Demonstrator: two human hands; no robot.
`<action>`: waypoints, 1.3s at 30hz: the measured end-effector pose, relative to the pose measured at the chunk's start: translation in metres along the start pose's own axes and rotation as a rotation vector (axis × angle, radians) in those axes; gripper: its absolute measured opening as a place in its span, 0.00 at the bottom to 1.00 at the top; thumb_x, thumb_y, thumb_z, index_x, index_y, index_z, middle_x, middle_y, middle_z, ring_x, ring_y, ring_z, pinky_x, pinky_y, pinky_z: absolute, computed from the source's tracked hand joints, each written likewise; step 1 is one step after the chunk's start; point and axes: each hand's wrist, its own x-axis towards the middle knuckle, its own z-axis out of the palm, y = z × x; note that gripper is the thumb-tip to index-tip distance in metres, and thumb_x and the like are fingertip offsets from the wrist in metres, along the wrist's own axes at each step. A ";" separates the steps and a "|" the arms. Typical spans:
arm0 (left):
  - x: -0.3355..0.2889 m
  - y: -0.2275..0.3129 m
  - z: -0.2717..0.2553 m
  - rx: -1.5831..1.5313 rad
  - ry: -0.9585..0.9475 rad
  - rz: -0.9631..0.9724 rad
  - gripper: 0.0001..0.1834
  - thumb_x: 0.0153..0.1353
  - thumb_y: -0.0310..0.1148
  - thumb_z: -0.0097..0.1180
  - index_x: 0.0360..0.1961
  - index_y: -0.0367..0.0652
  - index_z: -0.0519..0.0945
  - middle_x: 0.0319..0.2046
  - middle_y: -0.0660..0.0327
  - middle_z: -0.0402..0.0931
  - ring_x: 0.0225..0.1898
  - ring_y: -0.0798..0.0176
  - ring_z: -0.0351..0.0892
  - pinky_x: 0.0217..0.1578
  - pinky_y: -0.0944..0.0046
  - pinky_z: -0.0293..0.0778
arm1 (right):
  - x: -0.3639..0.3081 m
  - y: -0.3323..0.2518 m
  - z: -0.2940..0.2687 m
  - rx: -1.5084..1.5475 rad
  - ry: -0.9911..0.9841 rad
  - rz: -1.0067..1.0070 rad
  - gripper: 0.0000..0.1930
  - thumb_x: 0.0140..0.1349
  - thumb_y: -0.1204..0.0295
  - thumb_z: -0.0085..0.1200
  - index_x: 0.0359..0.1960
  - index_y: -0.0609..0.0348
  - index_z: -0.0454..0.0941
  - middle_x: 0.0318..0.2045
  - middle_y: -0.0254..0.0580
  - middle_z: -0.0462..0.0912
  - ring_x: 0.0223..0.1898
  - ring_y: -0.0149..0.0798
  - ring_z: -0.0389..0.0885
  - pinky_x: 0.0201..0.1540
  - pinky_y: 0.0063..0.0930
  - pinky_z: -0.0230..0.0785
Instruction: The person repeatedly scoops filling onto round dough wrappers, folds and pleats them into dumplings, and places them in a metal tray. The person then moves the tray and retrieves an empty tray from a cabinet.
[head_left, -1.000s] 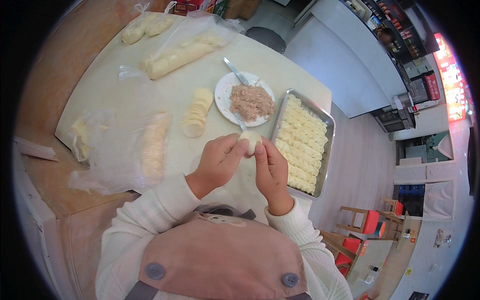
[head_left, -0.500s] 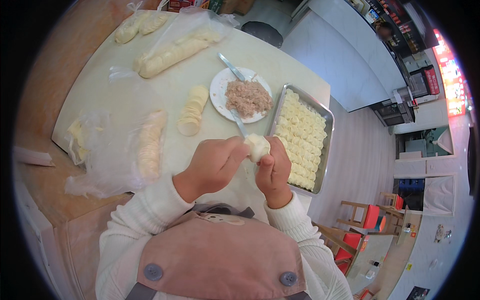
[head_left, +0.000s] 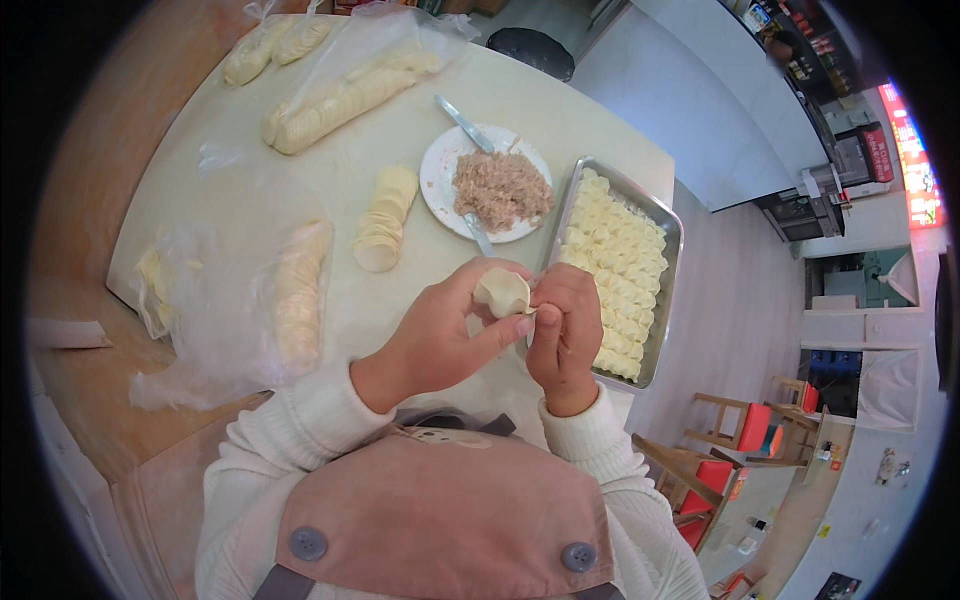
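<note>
A: Position of the dumpling [head_left: 503, 292] relative to the hands is logged first.

B: It is held between the two hands, above the near edge of the table [head_left: 600, 130]. It is cradled on the curled fingers of the left hand [head_left: 440, 340], with the thumb pressed under its near side. The right hand [head_left: 565, 330] is closed against its right edge, the fingertips pinched on the seam. Both hands are recorded as grasping the dumpling; neither is released.

A: Material and shape of the piece?

B: Pale, matte dough, folded into a rounded pouch with a soft crease along the top. The filling inside cannot be seen.

A: Surroundings?

B: Just to the right, a rectangular metal tray [head_left: 672, 262] with a shiny raised rim is noted, packed with tight rows of finished pale dumplings. Beyond the hands, a round white plate [head_left: 438, 180] is recorded, heaped with coarse, crumbly pinkish-brown minced filling [head_left: 500, 188]. A flat utensil [head_left: 462, 123] is laid across the plate's far rim. Left of the plate, a fanned stack of thin round wrappers [head_left: 382, 218] is laid on the table, smooth and cream-coloured.

A: Further left?

B: A roll of wrappers under crinkled clear plastic [head_left: 300, 290] is noted near left. A longer row in a clear bag [head_left: 340, 100] is seen at the far left.
</note>
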 end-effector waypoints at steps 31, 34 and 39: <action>-0.040 -0.154 -0.059 0.932 -0.228 0.181 0.07 0.58 0.31 0.58 0.35 0.41 0.75 0.50 0.53 0.75 0.54 0.47 0.72 0.60 0.44 0.64 | 0.014 0.335 -0.106 -0.612 -0.016 0.709 0.13 0.62 0.62 0.54 0.34 0.59 0.82 0.30 0.54 0.82 0.34 0.57 0.81 0.39 0.44 0.73; -0.033 -0.152 -0.050 0.427 0.028 -0.206 0.08 0.68 0.33 0.47 0.39 0.40 0.73 0.51 0.52 0.74 0.54 0.49 0.73 0.59 0.47 0.66 | 0.009 0.332 -0.107 -0.608 -0.044 0.715 0.13 0.62 0.62 0.54 0.35 0.59 0.82 0.32 0.54 0.82 0.37 0.56 0.81 0.41 0.44 0.72; 0.009 -0.153 -0.058 -0.943 0.374 -0.377 0.18 0.74 0.36 0.35 0.56 0.36 0.68 0.55 0.48 0.71 0.57 0.52 0.72 0.61 0.52 0.66 | 0.020 0.308 -0.098 -0.766 -0.078 0.456 0.11 0.61 0.65 0.54 0.36 0.59 0.82 0.35 0.51 0.83 0.40 0.54 0.79 0.44 0.44 0.71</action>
